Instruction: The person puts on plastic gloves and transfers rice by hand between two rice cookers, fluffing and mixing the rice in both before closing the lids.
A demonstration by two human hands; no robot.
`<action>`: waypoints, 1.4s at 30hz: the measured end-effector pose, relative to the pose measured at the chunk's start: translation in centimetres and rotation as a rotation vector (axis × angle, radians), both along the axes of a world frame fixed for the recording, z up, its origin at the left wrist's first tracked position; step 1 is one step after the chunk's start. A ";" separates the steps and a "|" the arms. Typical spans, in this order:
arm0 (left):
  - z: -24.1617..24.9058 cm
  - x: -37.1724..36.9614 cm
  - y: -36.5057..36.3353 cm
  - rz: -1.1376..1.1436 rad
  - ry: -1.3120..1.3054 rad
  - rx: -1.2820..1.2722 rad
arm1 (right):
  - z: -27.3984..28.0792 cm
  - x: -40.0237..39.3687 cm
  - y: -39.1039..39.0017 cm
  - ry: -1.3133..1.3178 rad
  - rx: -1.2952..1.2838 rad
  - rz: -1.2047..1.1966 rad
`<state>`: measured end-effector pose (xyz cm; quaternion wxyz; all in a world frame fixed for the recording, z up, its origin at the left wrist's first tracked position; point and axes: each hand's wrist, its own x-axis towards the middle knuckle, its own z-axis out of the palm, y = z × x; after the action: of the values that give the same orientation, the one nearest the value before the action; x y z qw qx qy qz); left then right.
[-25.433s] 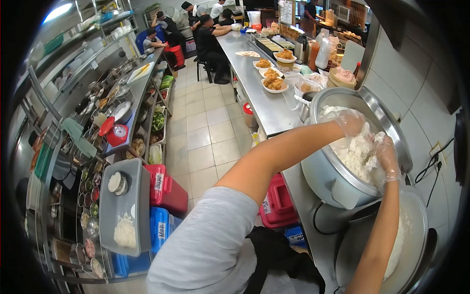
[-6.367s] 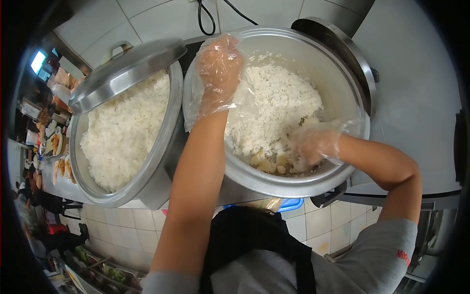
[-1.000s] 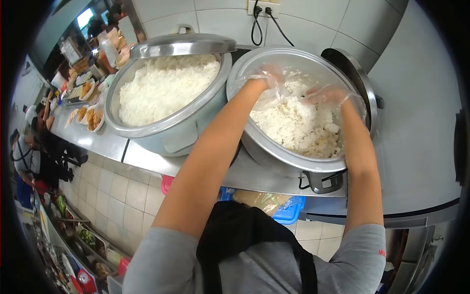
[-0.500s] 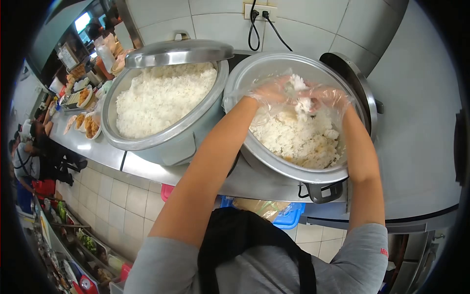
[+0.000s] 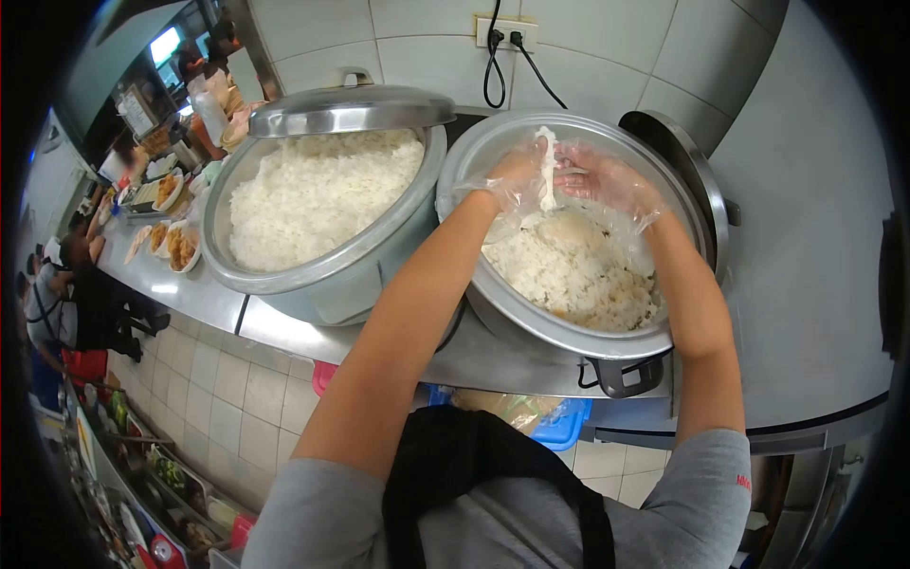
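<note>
Both my hands wear clear plastic gloves and are inside the right-hand rice pot (image 5: 573, 343). My left hand (image 5: 512, 175) is on the left, against a narrow, upright white piece (image 5: 547, 171). It looks coated in rice, and I cannot make out its kind. The left fingers are partly hidden behind it and the glove. My right hand (image 5: 607, 178) faces it from the right, fingers stretched and apart. Below both hands lies loose cooked rice (image 5: 569, 270), with a smooth pale rounded patch near its top.
On the left stands a second pot (image 5: 318, 275) full of rice, its metal lid (image 5: 351, 109) resting across the back. Another lid (image 5: 678, 152) leans behind the right pot. Fried food sits in white bowls (image 5: 180, 247) on the steel counter. People are at far left.
My hands have drawn apart a little. The rice clumps between them are gone from view, and the upright white piece now shows there. My right fingers have straightened.
</note>
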<state>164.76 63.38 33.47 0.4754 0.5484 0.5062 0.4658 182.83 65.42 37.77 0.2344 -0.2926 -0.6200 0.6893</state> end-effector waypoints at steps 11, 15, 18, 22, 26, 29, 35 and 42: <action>3.2 1.0 -3.3 -0.180 -0.650 -0.123 | 1.7 0.1 -1.0 -0.180 0.157 -0.094; 1.9 0.9 -2.9 -0.266 -0.395 0.018 | 2.5 1.5 -1.0 -0.462 0.439 -0.095; -0.3 0.8 -2.3 -0.152 1.072 0.397 | -0.3 4.5 3.5 -0.978 1.119 0.110; 0.3 0.5 -0.7 0.058 1.139 0.244 | -1.8 4.1 3.7 -0.682 1.023 0.042; 1.3 1.1 -2.8 0.311 1.255 0.415 | -3.1 3.6 4.9 -0.998 0.838 -0.161; 3.2 -1.6 -0.8 0.914 1.573 1.208 | -1.6 3.9 2.8 -1.006 0.701 0.028; 13.8 -20.8 4.9 0.564 1.478 0.418 | -0.4 3.8 2.3 -1.075 0.493 0.073; 15.6 -26.0 2.5 0.204 1.548 -0.187 | 0.5 3.8 1.2 -1.114 0.469 0.086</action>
<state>138.81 65.92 49.11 -0.0134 0.6255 0.7784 -0.0521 186.67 66.67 38.27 -0.0952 -0.5245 -0.7962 0.2861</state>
